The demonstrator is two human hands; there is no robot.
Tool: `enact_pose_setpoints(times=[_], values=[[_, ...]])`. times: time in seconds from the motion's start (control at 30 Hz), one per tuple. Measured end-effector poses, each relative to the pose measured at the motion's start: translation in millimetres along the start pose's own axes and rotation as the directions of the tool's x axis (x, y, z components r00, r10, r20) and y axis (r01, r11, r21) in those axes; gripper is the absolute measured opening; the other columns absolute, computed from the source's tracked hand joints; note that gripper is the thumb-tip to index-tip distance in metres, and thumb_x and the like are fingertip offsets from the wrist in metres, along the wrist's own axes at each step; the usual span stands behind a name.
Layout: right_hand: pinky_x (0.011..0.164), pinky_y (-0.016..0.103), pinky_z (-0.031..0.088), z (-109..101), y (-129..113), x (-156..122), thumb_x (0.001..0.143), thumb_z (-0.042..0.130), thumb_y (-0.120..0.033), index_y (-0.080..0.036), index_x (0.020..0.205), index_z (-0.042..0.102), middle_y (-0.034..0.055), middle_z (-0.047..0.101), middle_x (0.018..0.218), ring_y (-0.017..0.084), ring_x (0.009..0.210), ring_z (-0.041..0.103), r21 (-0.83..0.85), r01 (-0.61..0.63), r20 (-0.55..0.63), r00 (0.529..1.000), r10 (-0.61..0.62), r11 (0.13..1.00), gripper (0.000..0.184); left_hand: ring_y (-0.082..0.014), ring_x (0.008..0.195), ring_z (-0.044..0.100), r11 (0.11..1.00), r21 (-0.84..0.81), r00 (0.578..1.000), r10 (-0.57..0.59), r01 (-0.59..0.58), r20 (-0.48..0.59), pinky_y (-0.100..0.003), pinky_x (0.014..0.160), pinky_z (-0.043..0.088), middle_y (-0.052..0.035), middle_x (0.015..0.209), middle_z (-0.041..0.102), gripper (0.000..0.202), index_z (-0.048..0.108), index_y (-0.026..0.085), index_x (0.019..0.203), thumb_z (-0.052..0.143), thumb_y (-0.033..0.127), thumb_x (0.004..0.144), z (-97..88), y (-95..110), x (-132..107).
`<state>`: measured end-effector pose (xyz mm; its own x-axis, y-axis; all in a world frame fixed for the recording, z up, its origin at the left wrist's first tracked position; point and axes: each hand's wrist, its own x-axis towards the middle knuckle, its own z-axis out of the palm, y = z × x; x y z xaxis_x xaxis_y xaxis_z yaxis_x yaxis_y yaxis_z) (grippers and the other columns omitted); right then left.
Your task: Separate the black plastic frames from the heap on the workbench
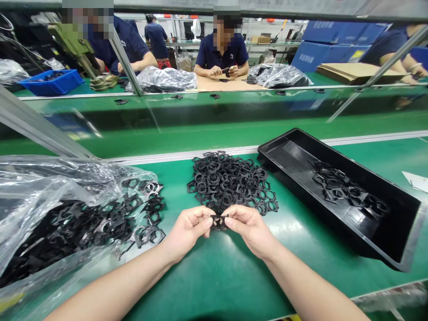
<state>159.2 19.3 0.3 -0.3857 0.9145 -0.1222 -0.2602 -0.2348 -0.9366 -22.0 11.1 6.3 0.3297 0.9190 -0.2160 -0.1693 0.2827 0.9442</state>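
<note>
Between my two hands is a small black plastic part with openings in it. My left hand pinches its left end between thumb and fingers, and my right hand grips the right end the same way. Just beyond my fingertips lies a heap of black ring-shaped plastic frames on the green table. To the left, an opened clear plastic bag spills more black parts, some dark and some catching the light.
A long black tray stands at the right, with several black frames inside. Beyond a metal-edged ledge runs a green belt with small black pieces on its far side. Co-workers sit across it, near plastic bags and blue boxes.
</note>
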Motion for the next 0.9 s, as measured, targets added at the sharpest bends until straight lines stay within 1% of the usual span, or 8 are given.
enact_pose_setpoints(times=[0.17,0.33,0.43,0.5,0.57,0.7,0.8,0.9], values=[[0.069,0.028,0.041,-2.5,0.4,2.1,0.074,0.071,-0.031,-0.015,0.078,0.067,0.0005,0.061,0.068,0.013,0.066,0.054,-0.012,-0.02,0.023,1.0,0.02,1.0,0.017,-0.0075,0.05,0.041,0.999,-0.003,0.999,-0.047,0.047,-0.019,-0.021,0.053,0.029,0.0029,0.054,0.051,0.03,0.064,0.011,0.084,0.07,0.038,0.073,1.1,0.6,0.2],[0.065,0.027,0.043,-1.5,-0.7,1.9,0.074,0.07,-0.033,-0.014,0.078,0.065,0.0006,0.061,0.068,0.012,0.063,0.054,-0.016,-0.061,0.065,0.996,0.062,0.998,0.02,-0.0063,0.048,0.039,0.996,-0.089,0.999,-0.029,0.026,-0.023,-0.019,0.049,0.027,0.0031,0.055,0.052,0.03,0.063,0.012,0.081,0.073,0.038,0.069,1.4,-2.6,0.9],[0.063,0.027,0.044,-1.2,-2.5,1.4,0.074,0.07,-0.036,-0.014,0.077,0.063,0.0001,0.06,0.066,0.011,0.06,0.054,-0.056,-0.086,0.048,0.995,0.088,0.995,0.023,-0.0059,0.045,0.04,0.995,-0.091,0.999,-0.033,0.03,-0.032,-0.019,0.048,0.029,0.0044,0.05,0.051,0.031,0.061,0.012,0.074,0.074,0.039,0.067,1.1,-2.9,2.1],[0.061,0.026,0.044,-1.2,-3.6,1.0,0.073,0.07,-0.036,-0.014,0.075,0.063,-0.0007,0.059,0.062,0.011,0.058,0.053,-0.112,-0.063,0.006,0.998,0.064,0.992,0.023,-0.0066,0.046,0.044,0.997,-0.04,0.996,-0.069,0.067,-0.053,-0.019,0.05,0.034,0.0035,0.049,0.054,0.032,0.059,0.013,0.071,0.075,0.04,0.066,0.6,-1.1,3.2],[0.06,0.025,0.043,-1.1,-4.3,0.6,0.074,0.07,-0.035,-0.015,0.075,0.064,-0.0007,0.059,0.061,0.011,0.058,0.053,-0.156,-0.024,-0.021,1.0,0.021,0.987,0.021,-0.0098,0.051,0.053,0.99,0.02,0.989,-0.138,0.139,-0.045,-0.021,0.054,0.041,-0.0007,0.055,0.061,0.034,0.058,0.013,0.069,0.074,0.043,0.067,-0.5,1.7,4.3],[0.061,0.026,0.044,-0.6,-4.0,0.0,0.075,0.069,-0.034,-0.016,0.077,0.064,0.0008,0.061,0.064,0.012,0.06,0.054,-0.163,0.008,-0.013,1.0,-0.01,0.987,0.019,-0.0193,0.072,0.067,0.962,0.056,0.962,-0.269,0.267,0.048,-0.029,0.067,0.05,-0.0094,0.074,0.071,0.039,0.059,0.013,0.071,0.071,0.05,0.067,-3.5,5.9,5.6],[0.064,0.027,0.046,-0.8,-3.7,0.3,0.074,0.07,-0.033,-0.015,0.079,0.065,0.0022,0.064,0.068,0.013,0.062,0.056,-0.144,-0.005,0.0,1.0,0.005,0.99,0.019,-0.02,0.074,0.068,0.957,-0.014,0.955,-0.287,0.289,0.075,-0.03,0.069,0.05,-0.0083,0.076,0.071,0.04,0.058,0.014,0.072,0.073,0.05,0.064,-4.2,5.3,5.9],[0.064,0.027,0.046,-2.0,-4.1,1.1,0.074,0.069,-0.033,-0.016,0.08,0.064,0.0023,0.065,0.068,0.013,0.062,0.056,-0.172,-0.025,0.005,1.0,0.026,0.985,0.019,-0.0176,0.069,0.066,0.967,-0.027,0.966,-0.252,0.254,0.051,-0.026,0.063,0.048,-0.0068,0.072,0.069,0.039,0.058,0.013,0.071,0.073,0.049,0.065,-2.8,2.1,6.1]])
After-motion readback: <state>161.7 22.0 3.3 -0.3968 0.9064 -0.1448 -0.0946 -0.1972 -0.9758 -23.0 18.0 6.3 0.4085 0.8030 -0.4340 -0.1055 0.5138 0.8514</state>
